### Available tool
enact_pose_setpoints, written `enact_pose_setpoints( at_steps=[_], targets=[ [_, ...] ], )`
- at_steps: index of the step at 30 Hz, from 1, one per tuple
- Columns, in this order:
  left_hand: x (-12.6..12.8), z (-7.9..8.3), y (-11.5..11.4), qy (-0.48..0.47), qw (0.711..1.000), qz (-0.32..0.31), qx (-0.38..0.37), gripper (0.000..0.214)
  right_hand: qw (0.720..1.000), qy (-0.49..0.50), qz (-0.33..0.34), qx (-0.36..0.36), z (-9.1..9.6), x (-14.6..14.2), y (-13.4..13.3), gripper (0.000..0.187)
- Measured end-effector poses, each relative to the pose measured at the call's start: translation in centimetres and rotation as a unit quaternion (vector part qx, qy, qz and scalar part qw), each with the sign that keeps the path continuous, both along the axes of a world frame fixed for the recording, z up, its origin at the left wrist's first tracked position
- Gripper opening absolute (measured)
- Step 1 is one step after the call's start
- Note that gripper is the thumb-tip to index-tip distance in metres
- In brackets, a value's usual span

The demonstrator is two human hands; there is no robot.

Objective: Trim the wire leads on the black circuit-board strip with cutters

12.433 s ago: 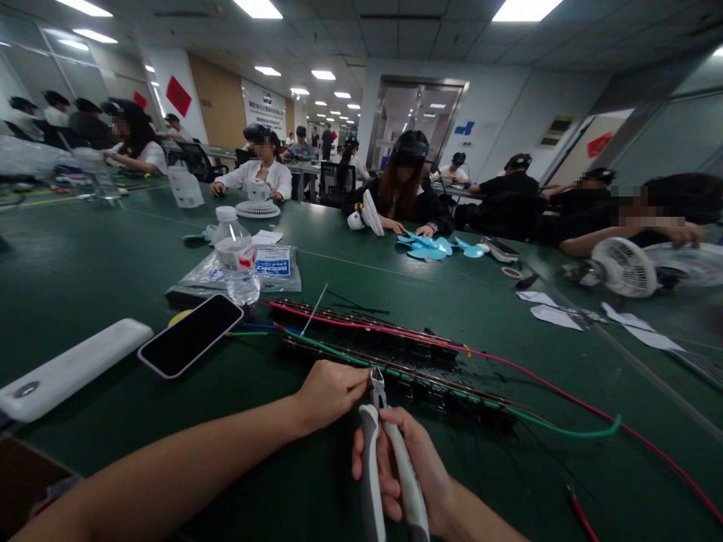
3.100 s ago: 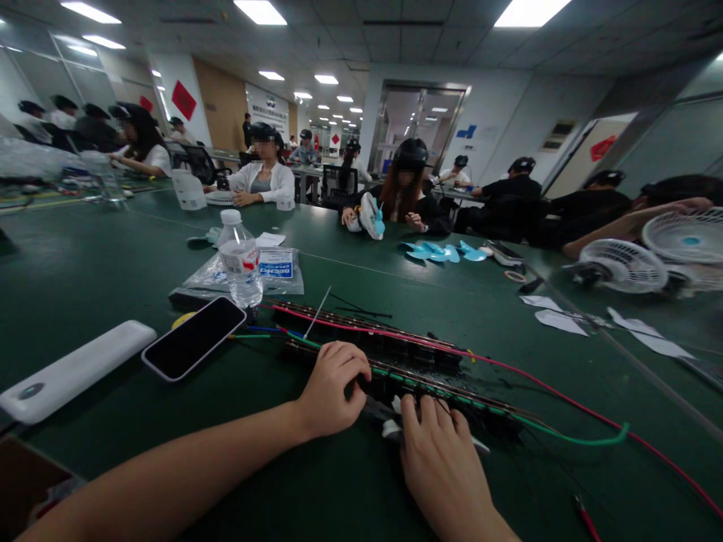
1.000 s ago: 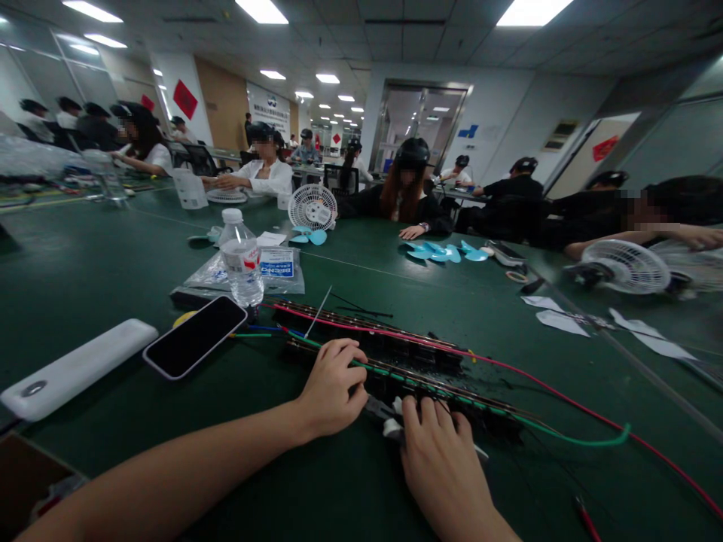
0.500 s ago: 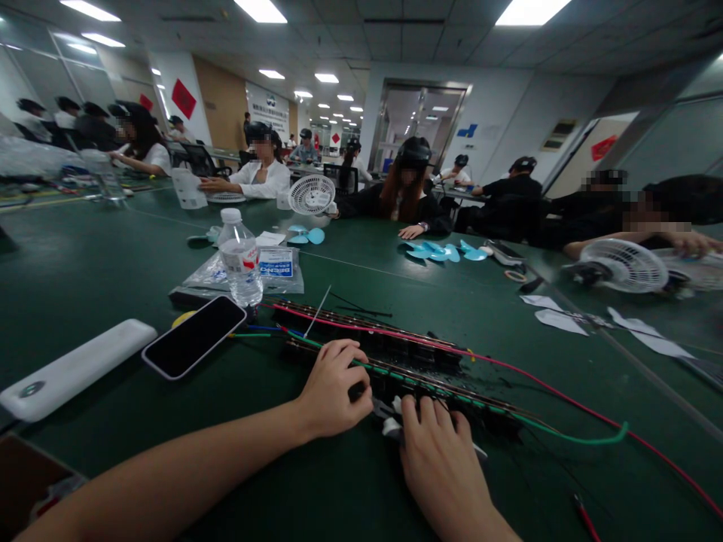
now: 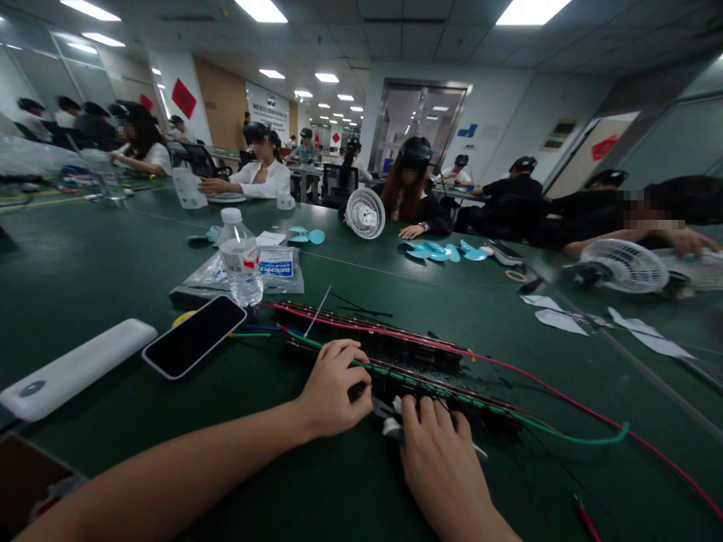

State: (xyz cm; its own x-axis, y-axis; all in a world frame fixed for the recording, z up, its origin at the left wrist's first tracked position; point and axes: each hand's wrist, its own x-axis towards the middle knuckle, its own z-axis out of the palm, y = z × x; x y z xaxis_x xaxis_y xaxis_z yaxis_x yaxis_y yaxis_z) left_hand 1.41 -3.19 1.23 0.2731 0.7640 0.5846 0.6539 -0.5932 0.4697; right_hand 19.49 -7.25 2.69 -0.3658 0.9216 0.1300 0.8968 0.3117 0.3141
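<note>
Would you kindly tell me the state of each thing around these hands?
Left hand: partly curled
Pliers: partly covered by the right hand
Green wire: along the near black strip, right end loose
Red wire: along the far black strip
Bottle: upright, capped
Phone: flat, screen dark

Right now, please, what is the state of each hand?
Left hand: partly curled at the nearer black strip; cannot tell if holding anything.
Right hand: palm down over the pliers; cannot tell if gripping them.
</note>
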Motion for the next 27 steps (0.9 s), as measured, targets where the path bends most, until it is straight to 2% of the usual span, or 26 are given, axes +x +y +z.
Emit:
enact_pose_setpoints(
  at_steps=[16, 23, 27],
  targets=[
    [-0.03, -0.19, 0.26, 0.003, 1.0, 0.013, 0.0, 0.008, 1.0, 0.0, 0.003, 0.003, 0.09, 0.05, -0.04, 0.03],
    [-0.16, -0.87, 0.69, -0.01, 1.0, 0.019, -0.002, 0.022, 1.0, 0.0, -0.001, 0.001, 0.08, -0.02, -0.02, 0.03],
    [-0.13, -0.56, 0.41, -0.012, 1.0, 0.015, -0.006, 0.018, 1.0, 0.002, -0.001, 0.0, 0.1, -0.04, -0.03, 0.029]
  ],
)
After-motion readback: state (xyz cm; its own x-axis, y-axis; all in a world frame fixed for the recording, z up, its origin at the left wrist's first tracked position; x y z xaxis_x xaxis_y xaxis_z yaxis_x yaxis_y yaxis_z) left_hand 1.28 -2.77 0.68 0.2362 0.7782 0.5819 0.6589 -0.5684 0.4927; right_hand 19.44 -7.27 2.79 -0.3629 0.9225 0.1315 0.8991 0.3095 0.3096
